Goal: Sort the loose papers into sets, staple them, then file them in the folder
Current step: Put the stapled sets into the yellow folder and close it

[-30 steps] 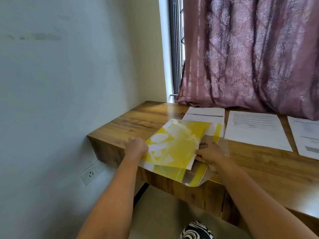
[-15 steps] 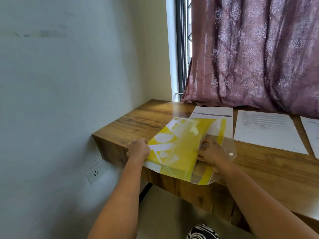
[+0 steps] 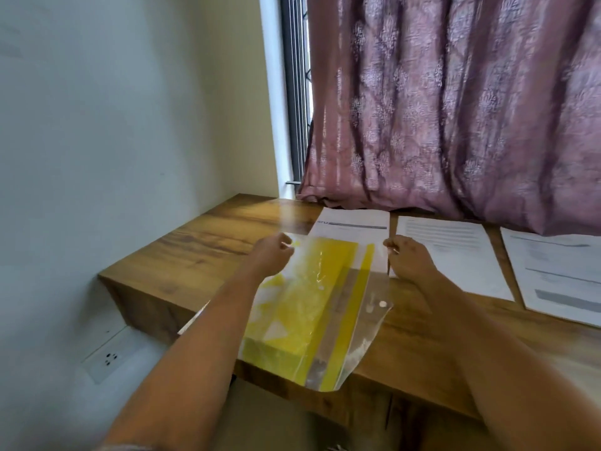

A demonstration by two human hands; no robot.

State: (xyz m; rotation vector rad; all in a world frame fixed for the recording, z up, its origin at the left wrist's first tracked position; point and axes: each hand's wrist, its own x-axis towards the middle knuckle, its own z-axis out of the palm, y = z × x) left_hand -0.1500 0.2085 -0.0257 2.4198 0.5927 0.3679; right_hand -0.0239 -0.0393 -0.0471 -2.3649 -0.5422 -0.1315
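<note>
A yellow and clear plastic folder lies flat on the wooden desk, its near end hanging over the front edge and its snap-button flap to the right. My left hand pinches the folder's far left corner. My right hand grips the far right corner, where the folder overlaps a printed paper set. Two more paper sets lie to the right, one in the middle and one at the frame's edge.
A white wall closes off the desk's left side, with a wall socket below the desk top. A mauve patterned curtain hangs behind the papers, and a window grille shows at its left.
Both hands moved from the folder's sides to its far corners. The folder, earlier lifted and tilted, now lies flat on the desk with its flap spread to the right.
</note>
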